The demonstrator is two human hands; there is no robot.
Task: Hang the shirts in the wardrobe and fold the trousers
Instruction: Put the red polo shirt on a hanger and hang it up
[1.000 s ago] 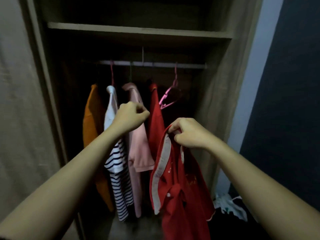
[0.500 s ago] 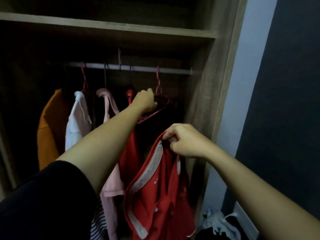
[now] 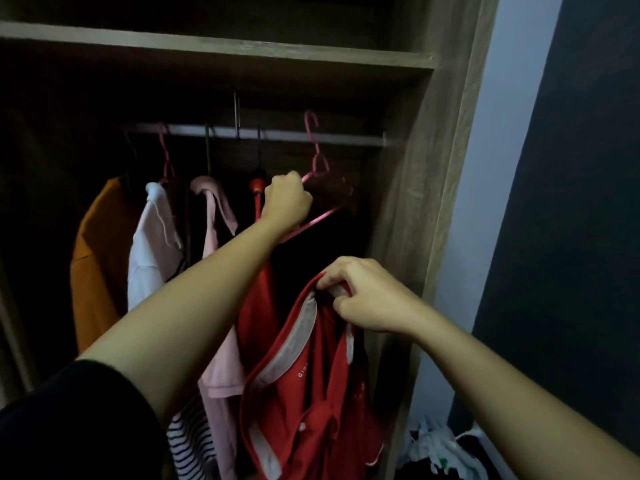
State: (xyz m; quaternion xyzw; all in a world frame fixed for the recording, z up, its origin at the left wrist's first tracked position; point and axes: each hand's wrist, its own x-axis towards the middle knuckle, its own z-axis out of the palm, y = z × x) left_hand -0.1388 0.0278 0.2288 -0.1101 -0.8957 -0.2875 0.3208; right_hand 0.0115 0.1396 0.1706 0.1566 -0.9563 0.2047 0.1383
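Red cloth fills the lower middle of the head view: a red polo shirt (image 3: 311, 393) with a pale grey collar band, and small white letters on it that read "GIO" before the fold hides the rest. The right hand (image 3: 367, 299) pinches the top of that collar, thumb and curled fingers (image 3: 332, 271) bunching the fabric, so the shirt hangs straight down below them. Up and to the left of those fingers, the left hand (image 3: 285, 202) is clenched round a pink hanger (image 3: 325, 215). The hanger's lower bar sticks out to the right of the knuckles, and its hook rises above them to the metal rail (image 3: 277, 135); whether the hook sits on the rail cannot be told. Just left of the left fist hangs a second red garment (image 3: 258, 306), then a pink shirt (image 3: 218, 306), a white shirt (image 3: 152, 251) and an orange shirt (image 3: 97, 265), all inside the wardrobe (image 3: 408, 202). Under the left forearm shows a striped shirt (image 3: 190, 441). Low to the right of the right wrist lies a heap of clothes (image 3: 436, 448) on the floor.
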